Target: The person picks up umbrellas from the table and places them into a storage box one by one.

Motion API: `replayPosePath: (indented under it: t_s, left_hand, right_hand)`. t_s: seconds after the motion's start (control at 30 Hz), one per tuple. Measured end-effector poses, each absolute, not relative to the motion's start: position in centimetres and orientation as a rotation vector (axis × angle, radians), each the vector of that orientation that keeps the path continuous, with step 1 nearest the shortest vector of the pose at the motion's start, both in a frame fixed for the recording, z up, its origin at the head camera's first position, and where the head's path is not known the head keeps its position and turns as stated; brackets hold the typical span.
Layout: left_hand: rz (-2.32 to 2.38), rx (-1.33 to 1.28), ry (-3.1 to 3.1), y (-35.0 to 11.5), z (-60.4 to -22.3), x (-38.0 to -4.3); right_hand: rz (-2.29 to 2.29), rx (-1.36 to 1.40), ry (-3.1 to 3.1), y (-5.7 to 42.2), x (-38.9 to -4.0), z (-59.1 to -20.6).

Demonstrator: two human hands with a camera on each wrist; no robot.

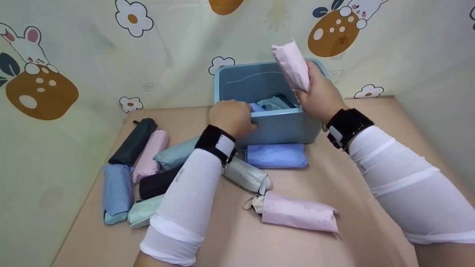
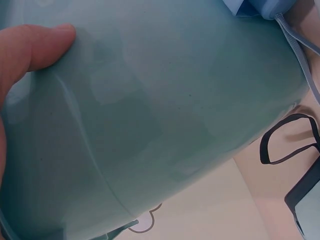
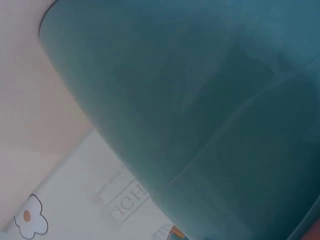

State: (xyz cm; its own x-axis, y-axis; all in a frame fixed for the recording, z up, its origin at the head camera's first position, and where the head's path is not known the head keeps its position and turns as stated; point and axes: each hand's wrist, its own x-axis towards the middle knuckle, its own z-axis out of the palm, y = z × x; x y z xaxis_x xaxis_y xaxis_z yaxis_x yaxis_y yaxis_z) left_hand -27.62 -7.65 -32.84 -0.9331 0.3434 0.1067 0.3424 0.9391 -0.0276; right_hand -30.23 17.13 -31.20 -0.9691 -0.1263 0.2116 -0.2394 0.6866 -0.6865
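Observation:
My right hand [image 1: 322,94] grips a folded pink umbrella [image 1: 293,65] by its lower end, above the right side of a blue plastic storage bin [image 1: 282,128]. The umbrella points up and to the left. With its fingers over the bin's front rim, my left hand [image 1: 232,118] holds the bin at the front left; in the left wrist view its thumb [image 2: 52,45] lies against the outer wall. Inside the bin are folded umbrellas [image 1: 276,103], teal, blue and dark. The right wrist view is mostly filled by the bin's wall [image 3: 165,110]; the pink umbrella is out of sight there.
Before the bin lie a blue umbrella [image 1: 276,155], a grey-green one [image 1: 246,174] and a pink one [image 1: 298,213]. To the left, several more form a group, including a black one [image 1: 133,142] and a blue one [image 1: 118,193]. A patterned wall sheet [image 1: 178,55] hangs behind.

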Motion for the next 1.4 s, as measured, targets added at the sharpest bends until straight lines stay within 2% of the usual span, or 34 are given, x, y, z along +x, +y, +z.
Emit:
replayPosePath:
  t_s: [0.67, 1.4]
  left_hand:
    - [-0.001, -0.540, -2.921, -7.52, -32.98, -27.56]
    - [-0.003, -0.528, -2.945, -7.44, -32.84, -27.51]
  right_hand:
    - [0.956, 0.276, -2.889, 17.49, -30.63, -30.87]
    - [0.974, 0.163, -3.059, 17.34, -30.83, -30.44]
